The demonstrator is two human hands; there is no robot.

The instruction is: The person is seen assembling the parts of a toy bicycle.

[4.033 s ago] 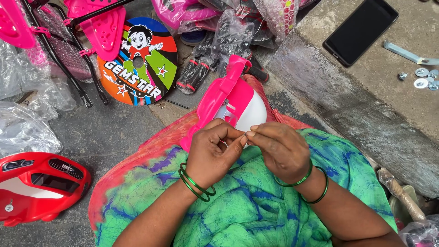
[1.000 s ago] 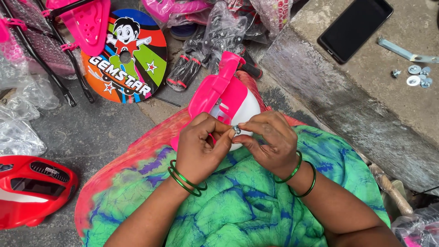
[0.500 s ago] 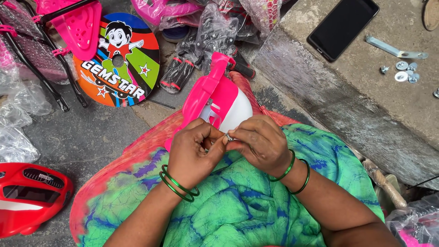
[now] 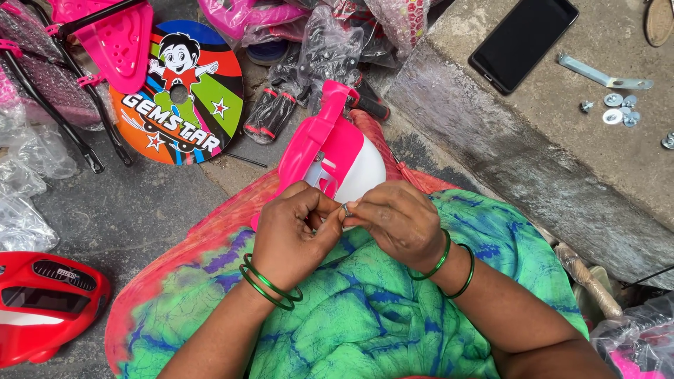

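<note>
1. Head view, looking down: a small metal fastener [image 4: 345, 209] sits pinched between the fingertips of both hands, just in front of the pink and white plastic part [image 4: 335, 165] resting on the person's lap.
2. Left hand [image 4: 295, 235] is curled shut, thumb and forefinger nipping the fastener from the left; right hand [image 4: 397, 221] is likewise closed on it from the right, fingertips meeting.
3. Compared with four seconds ago, the hands have barely moved apart or together; they have stayed locked on the same tiny piece, though the whole scene has slid in the picture as the head shifted. That suggests slow, fiddly fingerwork going on rather than a finished step.
4. Green bangles [image 4: 270, 284] ring both wrists.
5. Farther out: a colourful round disc [image 4: 179, 98] and a red plastic shell [image 4: 45, 305] on the ground to the left, a black phone [image 4: 523, 42] and loose washers [image 4: 618, 112] on the concrete ledge [image 4: 562, 154].
</note>
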